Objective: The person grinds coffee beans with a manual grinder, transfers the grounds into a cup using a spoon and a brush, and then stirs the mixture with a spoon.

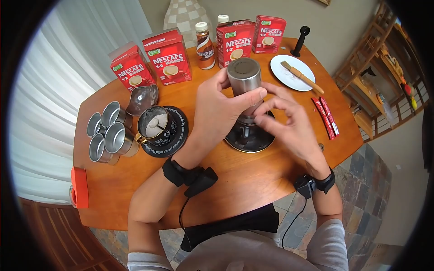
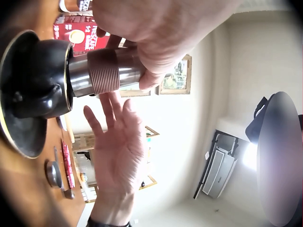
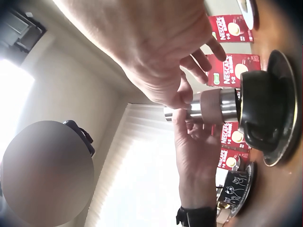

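Note:
A steel hand coffee grinder (image 1: 244,80) with a brown ribbed sleeve (image 2: 103,71) is held base up. Its lower end meets the mouth of a black cup (image 2: 53,75), which stands on a black saucer (image 1: 260,145) with a gold rim. My left hand (image 1: 221,106) grips the grinder near its upturned base, thumb across the side that faces me. On the other side is my right hand (image 1: 289,126), fingers spread loosely and fingertips right at the grinder's lower part. In the right wrist view the right thumb overlaps the grinder close to the left thumb.
Red coffee boxes (image 1: 171,61) and a brown bottle (image 1: 205,49) line the back. Several steel cups (image 1: 118,137) and a gold-handled cup (image 1: 147,119) stand left. At right lie a white plate (image 1: 280,67) with a brush (image 1: 300,76) and red sachets (image 1: 326,118).

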Demonstrator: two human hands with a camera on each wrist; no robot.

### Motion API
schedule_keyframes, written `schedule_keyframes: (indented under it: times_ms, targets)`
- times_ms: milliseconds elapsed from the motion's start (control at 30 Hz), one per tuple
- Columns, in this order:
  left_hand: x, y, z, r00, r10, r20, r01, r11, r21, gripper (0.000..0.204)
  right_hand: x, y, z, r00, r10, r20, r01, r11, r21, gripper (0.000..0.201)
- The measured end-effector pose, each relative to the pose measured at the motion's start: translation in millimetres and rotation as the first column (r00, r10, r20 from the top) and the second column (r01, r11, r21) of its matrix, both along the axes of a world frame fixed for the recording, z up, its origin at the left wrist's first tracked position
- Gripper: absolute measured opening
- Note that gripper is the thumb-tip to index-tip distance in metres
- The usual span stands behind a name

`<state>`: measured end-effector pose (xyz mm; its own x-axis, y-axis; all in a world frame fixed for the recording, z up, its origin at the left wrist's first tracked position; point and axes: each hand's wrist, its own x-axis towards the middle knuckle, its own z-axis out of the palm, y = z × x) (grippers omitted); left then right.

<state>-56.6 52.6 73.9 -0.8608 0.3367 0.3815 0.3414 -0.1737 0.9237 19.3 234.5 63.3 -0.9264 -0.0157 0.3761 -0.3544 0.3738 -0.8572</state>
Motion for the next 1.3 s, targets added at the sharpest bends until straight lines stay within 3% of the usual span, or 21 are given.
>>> schedule_keyframes:
  times_ms: [233,333,433,467,600,733,1000,1233,1300]
  targets:
    - [-1,1,-2,0.999,-0.014,0.030,0.012,0.999,0.051,0.042,-2,8,-3,1.000,0.012,-0.020,-0.012,1.000,-0.004,0.012]
    - [-2,1,-2,1.000,0.000,-0.006,0.000,0.999,0.038,0.042,-1,5,1,1.000,-0.011,-0.027,0.013,0.996,0.087,0.018]
    - [-2,0,-1,0.999,-0.009,0.042,0.006,0.997,0.074,0.043,-2,7,4,0.999,-0.039,0.019,0.041,0.993,-0.113,0.029]
    - [-3,0,-2,0.998,-0.012,0.066,0.006,0.995,0.095,0.044,-4,4,5,0.997,-0.073,-0.006,0.073,0.997,-0.007,0.047]
    - [-3,1,-2,0.986,-0.017,0.165,-0.017,0.979,0.205,0.045,-6,-9,2,0.991,-0.113,-0.077,0.128,0.964,0.233,0.073]
    - [1,-4,6,0.957,-0.012,0.291,-0.056,0.973,0.225,0.039,-12,-16,-1,0.984,-0.113,-0.138,0.143,0.963,0.230,0.077]
    - [0,-7,7,0.925,-0.089,0.370,-0.039,0.945,0.325,0.036,-18,-26,-3,0.964,-0.180,-0.197,0.235,0.921,0.310,0.078]
    - [3,-12,13,0.875,-0.172,0.453,-0.016,0.924,0.382,0.048,-19,-31,-2,0.884,-0.174,-0.434,0.285,0.936,0.205,0.073]
    - [1,-14,10,0.819,-0.223,0.528,-0.015,0.913,0.408,0.050,-18,-33,4,0.859,-0.170,-0.483,0.296,0.935,0.196,0.072]
